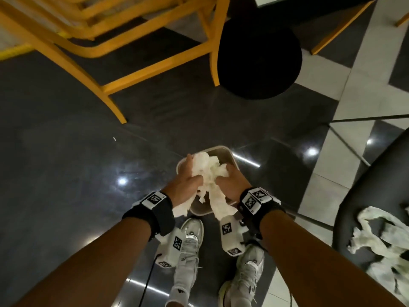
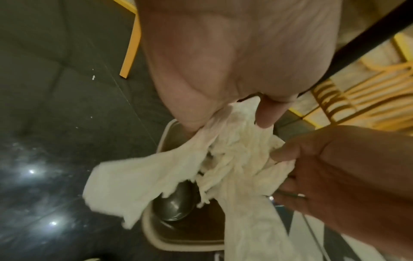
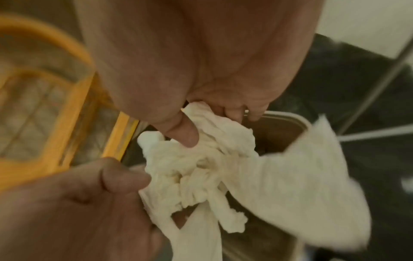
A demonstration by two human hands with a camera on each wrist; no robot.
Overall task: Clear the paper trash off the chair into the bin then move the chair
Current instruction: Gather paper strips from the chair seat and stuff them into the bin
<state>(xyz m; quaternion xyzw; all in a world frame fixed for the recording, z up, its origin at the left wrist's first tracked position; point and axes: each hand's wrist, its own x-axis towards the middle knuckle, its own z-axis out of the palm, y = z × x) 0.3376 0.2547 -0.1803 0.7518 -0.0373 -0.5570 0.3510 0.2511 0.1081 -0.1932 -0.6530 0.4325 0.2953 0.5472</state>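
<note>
Both my left hand (image 1: 185, 180) and right hand (image 1: 232, 185) curl around one crumpled wad of paper trash (image 1: 208, 173), palms facing, held directly above the open bin (image 1: 230, 158) by my feet.

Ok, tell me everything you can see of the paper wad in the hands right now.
The paper wad is white, crumpled tissue-like paper, bunched in the middle with torn, ragged strips hanging down. The left hand and right hand grip it from either side, thumbs pressed in. It is held directly above the open bin, not yet released.
</note>
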